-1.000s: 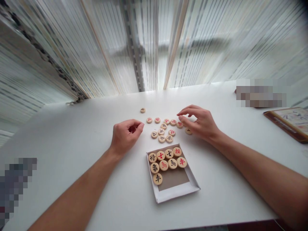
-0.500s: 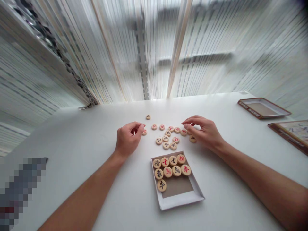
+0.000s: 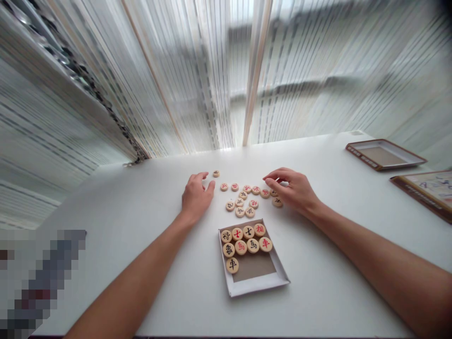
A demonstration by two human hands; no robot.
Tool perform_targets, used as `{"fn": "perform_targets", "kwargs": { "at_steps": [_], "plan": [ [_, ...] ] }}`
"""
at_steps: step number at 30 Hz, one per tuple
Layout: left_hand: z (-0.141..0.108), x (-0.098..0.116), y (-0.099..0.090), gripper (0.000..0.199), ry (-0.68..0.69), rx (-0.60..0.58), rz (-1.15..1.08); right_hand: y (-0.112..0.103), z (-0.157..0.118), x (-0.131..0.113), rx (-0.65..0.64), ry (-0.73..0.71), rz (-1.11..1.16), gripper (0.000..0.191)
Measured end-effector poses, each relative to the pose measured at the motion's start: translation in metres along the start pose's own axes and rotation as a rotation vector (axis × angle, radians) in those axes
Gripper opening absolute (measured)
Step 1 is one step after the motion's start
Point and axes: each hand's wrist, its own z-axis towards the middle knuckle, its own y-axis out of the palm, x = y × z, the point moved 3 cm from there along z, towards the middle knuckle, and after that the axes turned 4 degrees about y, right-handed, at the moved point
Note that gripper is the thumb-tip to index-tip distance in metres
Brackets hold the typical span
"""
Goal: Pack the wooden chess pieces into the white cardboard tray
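Observation:
My left hand (image 3: 198, 195) is open over the table, its thumb and fingers apart. Just beyond its fingertips lies a xiangqi piece with a black character (image 3: 216, 173). A red-lettered piece (image 3: 223, 187) is right of its thumb. My right hand (image 3: 294, 188) hovers at the right end of the loose pieces, loosely curled and open, holding nothing visible. Below its fingertips is a red piece (image 3: 265, 193); a black piece (image 3: 277, 201) sits by its palm, and another is partly hidden. Nearer me, a shallow white box (image 3: 252, 286) holds two full rows of pieces plus one black piece (image 3: 232, 265).
Several loose red and black pieces (image 3: 240, 212) lie between my hands, beyond the box. At the right are an upturned brown-edged lid or tray (image 3: 384, 154) and a printed flat box piece (image 3: 429, 193). A string curtain (image 3: 197, 84) hangs behind the white table (image 3: 141, 292).
My left hand has moved forward and right, its pinch opening out. The red piece that was at its fingertips is out of sight. The right hand has barely moved; the view shifted slightly.

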Motion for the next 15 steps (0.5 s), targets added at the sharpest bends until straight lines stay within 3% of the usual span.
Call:
{"fn": "perform_targets", "kwargs": {
  "at_steps": [7,11,15],
  "plan": [
    [0.028,0.006,0.011,0.045,0.003,-0.115,0.120,0.000,0.001,0.003,-0.004,0.007,0.000,0.024],
    [0.042,0.006,0.016,0.028,0.027,-0.149,0.110,0.000,0.000,0.002,-0.004,0.005,-0.007,0.025],
    [0.044,0.010,0.009,0.016,0.093,-0.154,0.022,-0.001,0.001,0.000,-0.003,0.004,-0.005,0.025]
  ]
}}
